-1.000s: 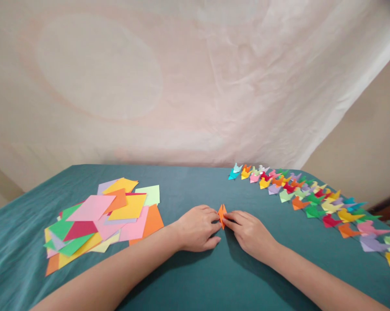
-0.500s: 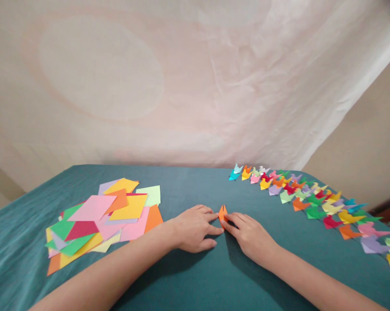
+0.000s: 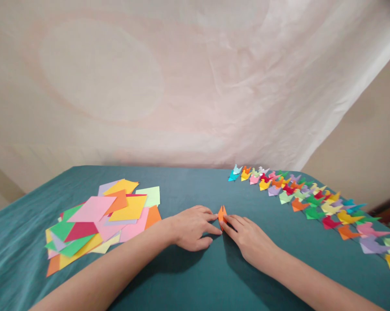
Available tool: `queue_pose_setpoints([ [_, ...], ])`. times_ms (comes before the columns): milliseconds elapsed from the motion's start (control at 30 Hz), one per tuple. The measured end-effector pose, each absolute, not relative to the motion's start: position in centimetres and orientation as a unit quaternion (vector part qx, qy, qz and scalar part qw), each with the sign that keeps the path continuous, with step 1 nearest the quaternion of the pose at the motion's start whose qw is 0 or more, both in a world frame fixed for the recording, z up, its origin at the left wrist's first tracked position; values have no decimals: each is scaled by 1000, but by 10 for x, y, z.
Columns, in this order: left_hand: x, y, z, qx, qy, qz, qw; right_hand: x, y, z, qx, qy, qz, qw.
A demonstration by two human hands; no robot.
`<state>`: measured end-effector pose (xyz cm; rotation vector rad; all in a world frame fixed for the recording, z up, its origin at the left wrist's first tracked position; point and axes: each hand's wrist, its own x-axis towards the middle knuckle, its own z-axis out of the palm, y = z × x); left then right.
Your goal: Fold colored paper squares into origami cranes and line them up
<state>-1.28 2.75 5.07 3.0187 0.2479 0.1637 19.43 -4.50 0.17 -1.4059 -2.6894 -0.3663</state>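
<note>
A small piece of folded orange paper (image 3: 222,214), narrow and split into two points at its far end, lies on the teal cloth between my hands. My left hand (image 3: 195,226) has its fingers spread, with fingertips touching the paper's left side and its near end. From the right, my right hand (image 3: 246,235) holds the paper, its thumb and index finger closed against the right edge. The fingertips cover part of the paper's lower half.
Overlapping coloured paper squares (image 3: 94,209) lie in a loose pile at left. Several rows of folded paper birds (image 3: 314,203) run along the right side of the teal-covered table (image 3: 182,181). A pale hanging cloth (image 3: 188,86) stands behind the table.
The fingers of my left hand have shifted very slightly at the near end of the orange paper. Otherwise both hands and the paper stay in place.
</note>
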Motion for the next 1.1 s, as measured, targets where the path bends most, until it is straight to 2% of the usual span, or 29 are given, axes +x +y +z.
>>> queue_pose_setpoints([
  [167, -11, 38, 39, 983, 130, 93, 86, 195, -46, 2, -464, -878, -109, 42],
  [533, -9, 35, 24, 977, 182, 105, -42, 192, -48, 3, -470, -875, -114, 13],
  [1100, 3, 28, 15, 968, 213, 89, -103, 191, -48, 9, -472, -876, -98, 8],
])
